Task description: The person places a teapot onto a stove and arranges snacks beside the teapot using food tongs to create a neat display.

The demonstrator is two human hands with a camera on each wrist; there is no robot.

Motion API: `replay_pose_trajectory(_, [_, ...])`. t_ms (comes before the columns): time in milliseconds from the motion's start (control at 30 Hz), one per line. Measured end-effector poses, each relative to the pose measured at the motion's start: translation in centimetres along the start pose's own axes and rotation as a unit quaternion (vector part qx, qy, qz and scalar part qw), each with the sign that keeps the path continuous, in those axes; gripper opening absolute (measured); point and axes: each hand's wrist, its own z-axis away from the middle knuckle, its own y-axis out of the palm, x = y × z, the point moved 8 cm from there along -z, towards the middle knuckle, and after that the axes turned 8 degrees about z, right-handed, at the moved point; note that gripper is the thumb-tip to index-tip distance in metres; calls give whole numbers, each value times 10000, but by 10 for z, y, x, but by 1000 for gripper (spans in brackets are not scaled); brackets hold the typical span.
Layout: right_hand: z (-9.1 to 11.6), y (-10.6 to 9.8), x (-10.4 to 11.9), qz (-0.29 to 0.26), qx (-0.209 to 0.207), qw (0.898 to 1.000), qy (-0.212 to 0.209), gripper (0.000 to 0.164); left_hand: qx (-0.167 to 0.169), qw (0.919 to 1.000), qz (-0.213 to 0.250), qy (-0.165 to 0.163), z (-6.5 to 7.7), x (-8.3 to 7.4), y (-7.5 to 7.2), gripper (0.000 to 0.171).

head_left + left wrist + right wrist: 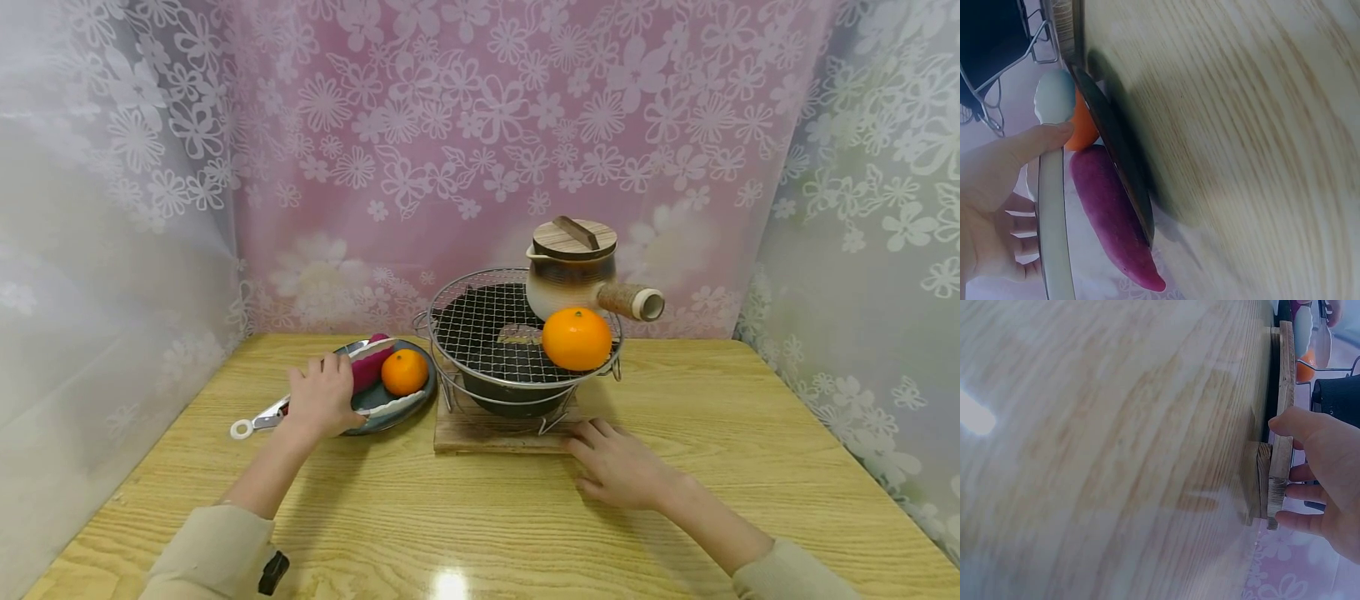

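Note:
My left hand (321, 396) grips a pair of tongs (258, 419) with pale, scalloped tips. The tongs' arms are spread on either side of an orange (405, 372) on a dark plate (425, 398). Beside that orange on the plate lies a purple sweet potato (1112, 215), partly covered by the hand in the head view. On the right, my right hand (621, 467) rests at the right front corner of a wooden board (495, 439), its fingers loosely extended and the thumb spread apart. A round wire-topped grill (517, 400) stands on the board.
At the grill's back right sits a clay side-handled teapot (553, 287) with a wooden lid. Another orange (577, 339) is in front of it on the mesh. Everything stands on a wood-grain table (420, 517), enclosed by flowered curtains (465, 125).

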Motion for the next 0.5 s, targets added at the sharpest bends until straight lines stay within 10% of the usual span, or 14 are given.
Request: replay_pose_trajectory(500, [0, 0, 0, -11, 67, 10000, -1, 41, -60, 9996, -222, 153, -4, -6, 6, 94])
